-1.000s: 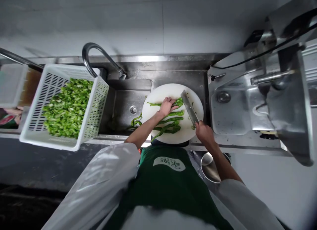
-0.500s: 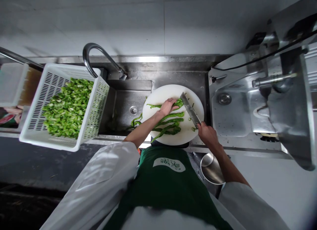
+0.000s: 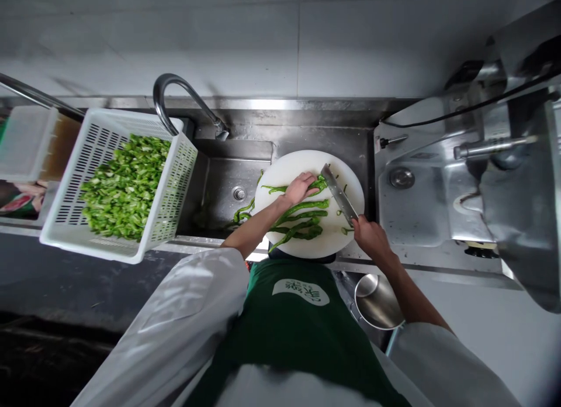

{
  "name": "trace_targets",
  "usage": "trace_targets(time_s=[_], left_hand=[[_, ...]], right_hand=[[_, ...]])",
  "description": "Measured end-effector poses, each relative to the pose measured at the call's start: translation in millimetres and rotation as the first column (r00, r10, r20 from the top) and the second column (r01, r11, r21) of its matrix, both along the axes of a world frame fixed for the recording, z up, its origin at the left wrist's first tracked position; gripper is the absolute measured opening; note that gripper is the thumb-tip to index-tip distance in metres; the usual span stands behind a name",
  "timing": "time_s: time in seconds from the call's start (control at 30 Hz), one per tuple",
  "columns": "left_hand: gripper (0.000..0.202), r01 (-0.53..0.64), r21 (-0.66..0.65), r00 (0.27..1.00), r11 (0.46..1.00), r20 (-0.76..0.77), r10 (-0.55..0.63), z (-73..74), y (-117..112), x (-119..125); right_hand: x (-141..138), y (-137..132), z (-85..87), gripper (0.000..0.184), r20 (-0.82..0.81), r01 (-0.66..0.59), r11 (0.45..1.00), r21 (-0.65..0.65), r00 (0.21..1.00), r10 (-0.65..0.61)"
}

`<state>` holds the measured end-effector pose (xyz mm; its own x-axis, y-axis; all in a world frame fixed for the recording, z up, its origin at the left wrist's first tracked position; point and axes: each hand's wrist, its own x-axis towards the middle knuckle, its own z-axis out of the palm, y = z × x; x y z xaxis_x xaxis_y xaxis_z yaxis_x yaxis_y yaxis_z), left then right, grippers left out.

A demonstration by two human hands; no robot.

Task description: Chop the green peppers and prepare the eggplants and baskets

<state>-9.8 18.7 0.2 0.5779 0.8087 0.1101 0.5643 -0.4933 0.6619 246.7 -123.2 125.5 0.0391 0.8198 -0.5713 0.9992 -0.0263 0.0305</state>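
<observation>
A round white cutting board [image 3: 298, 161] rests over the right part of a steel sink [image 3: 221, 188]. Several long green peppers [image 3: 302, 220] lie across the board. My left hand [image 3: 299, 187] presses down on one pepper near the board's middle, fingers curled over it. My right hand [image 3: 370, 236] grips the handle of a cleaver [image 3: 338, 193] whose blade slants across the board just right of my left hand, at the pepper's end. A few cut green bits lie by the blade.
A white slotted basket [image 3: 179, 179] full of chopped green pieces sits left of the sink under a curved tap [image 3: 175, 85]. A steel machine [image 3: 504, 161] stands at the right. A steel bowl [image 3: 377, 302] sits below the counter edge. More peppers hang into the sink.
The cleaver blade has shifted a little closer to my left hand. My head has turned slightly, so the whole scene slid right. The left hand keeps its hold on the pepper.
</observation>
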Motion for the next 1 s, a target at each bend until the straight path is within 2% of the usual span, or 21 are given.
trace_targets(time_s=[0.17, 0.43, 0.53, 0.67, 0.77, 0.87, 0.93, 1.0], left_hand=[[0.033, 0.065, -0.031, 0.995, 0.997, 0.076, -0.063, -1.6, 0.5, 2.8], [0.030, 0.115, -0.059, 0.993, 0.992, 0.009, -0.115, 8.6, -3.7, 8.0], [0.028, 0.110, -0.075, 0.994, 0.991, -0.011, -0.111, 14.5, -12.6, -1.9], [0.023, 0.103, -0.124, 0.994, 0.987, -0.026, -0.107, 19.9, -18.5, -25.4], [0.025, -0.028, -0.134, 1.000, 0.991, 0.000, 0.028, 21.2, -0.2, -25.8], [0.040, -0.204, -0.102, 0.979, 0.974, -0.010, 0.205, 20.7, 32.5, 6.5], [0.055, -0.215, -0.120, 0.973, 0.969, -0.107, 0.203, 21.7, 46.5, 41.0], [0.065, -0.167, -0.156, 0.961, 0.973, -0.247, 0.126, 24.4, 43.4, 75.5]], right_hand=[[-0.4, 14.6, -0.3, 0.043, -0.002, -0.032, 0.999, -0.003, 0.999, 0.032], [-56.2, 85.0, -20.0, 0.039, -0.115, 0.011, 0.997, 0.080, 0.993, -0.002], [-57.1, 94.8, -18.0, 0.038, -0.148, 0.037, 0.996, 0.084, 0.989, -0.025], [-22.8, 67.5, -5.7, 0.041, -0.177, 0.118, 0.978, 0.174, 0.980, -0.087], [10.5, 30.1, 2.0, 0.041, -0.188, 0.237, 0.930, 0.281, 0.964, -0.189], [33.1, -10.8, 5.9, 0.041, -0.258, 0.387, 0.857, 0.339, 0.915, -0.311], [41.7, -39.9, 6.4, 0.042, -0.334, 0.507, 0.794, 0.335, 0.852, -0.403], [47.7, -71.4, 4.8, 0.043, -0.410, 0.631, 0.714, 0.303, 0.763, -0.500]])
